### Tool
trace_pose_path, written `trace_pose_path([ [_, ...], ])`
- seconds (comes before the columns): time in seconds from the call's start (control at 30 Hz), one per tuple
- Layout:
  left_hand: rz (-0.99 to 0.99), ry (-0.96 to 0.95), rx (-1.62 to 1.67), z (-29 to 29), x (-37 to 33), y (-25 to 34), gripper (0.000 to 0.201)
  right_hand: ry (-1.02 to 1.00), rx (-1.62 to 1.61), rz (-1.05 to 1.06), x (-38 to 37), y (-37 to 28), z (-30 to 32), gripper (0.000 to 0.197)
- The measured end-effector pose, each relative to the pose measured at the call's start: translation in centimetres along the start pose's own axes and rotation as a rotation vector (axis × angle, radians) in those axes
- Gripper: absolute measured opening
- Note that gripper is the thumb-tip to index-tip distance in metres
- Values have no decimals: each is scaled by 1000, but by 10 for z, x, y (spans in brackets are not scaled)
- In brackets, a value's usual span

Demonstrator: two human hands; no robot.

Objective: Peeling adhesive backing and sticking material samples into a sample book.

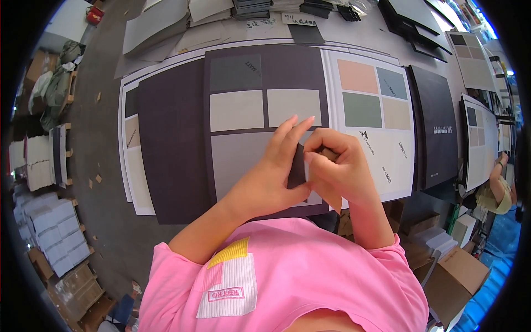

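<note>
A dark sample-book page [263,133] with stuck-on colour swatches lies in front of me. My left hand [271,171] rests over its lower right part, fingers stretched out and thumb apart. A small dark piece [297,166] shows between that thumb and the fingers; I cannot tell if it is gripped. Beside it, my right hand [343,166] is closed in a pinch on a brown paper piece [326,193] that hangs down under the fingers. Light swatches [236,110] sit above the hands, and a large grey-lilac swatch [238,157] is partly covered by my left hand.
To the right are a white page with coloured swatches [362,110] and a black folder [437,127]. Paper stacks [157,27] stand at the table's back. A cardboard box [459,276] is at lower right, and another person's arm [498,180] shows at far right.
</note>
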State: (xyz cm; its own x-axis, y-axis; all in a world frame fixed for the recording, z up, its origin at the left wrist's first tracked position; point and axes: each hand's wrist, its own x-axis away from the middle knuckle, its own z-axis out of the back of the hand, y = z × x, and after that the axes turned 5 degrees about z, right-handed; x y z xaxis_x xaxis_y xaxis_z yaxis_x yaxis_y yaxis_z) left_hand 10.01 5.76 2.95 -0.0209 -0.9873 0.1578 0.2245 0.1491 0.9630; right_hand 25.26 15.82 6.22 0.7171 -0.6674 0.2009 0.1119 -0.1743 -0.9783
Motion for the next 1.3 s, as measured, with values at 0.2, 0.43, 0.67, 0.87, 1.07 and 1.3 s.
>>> trace_pose_path([
  [0.2,-431,314,-435,7,-12,-16,61,48,-523,-170,-2,21,6,8],
  [0.43,-573,550,-296,12,-8,-18,27,280,-742,176,-11,40,25,14],
  [0.67,-40,566,226,27,-36,0,23,365,-129,187,-12,29,84,55],
  [0.87,83,566,266,40,-54,0,17,95,-137,134,-14,22,72,46],
  [1.07,136,576,181,50,-84,-10,15,263,238,75,-56,17,75,11],
  [1.3,147,529,-139,90,-139,-48,18,105,391,-288,-151,23,106,16],
])
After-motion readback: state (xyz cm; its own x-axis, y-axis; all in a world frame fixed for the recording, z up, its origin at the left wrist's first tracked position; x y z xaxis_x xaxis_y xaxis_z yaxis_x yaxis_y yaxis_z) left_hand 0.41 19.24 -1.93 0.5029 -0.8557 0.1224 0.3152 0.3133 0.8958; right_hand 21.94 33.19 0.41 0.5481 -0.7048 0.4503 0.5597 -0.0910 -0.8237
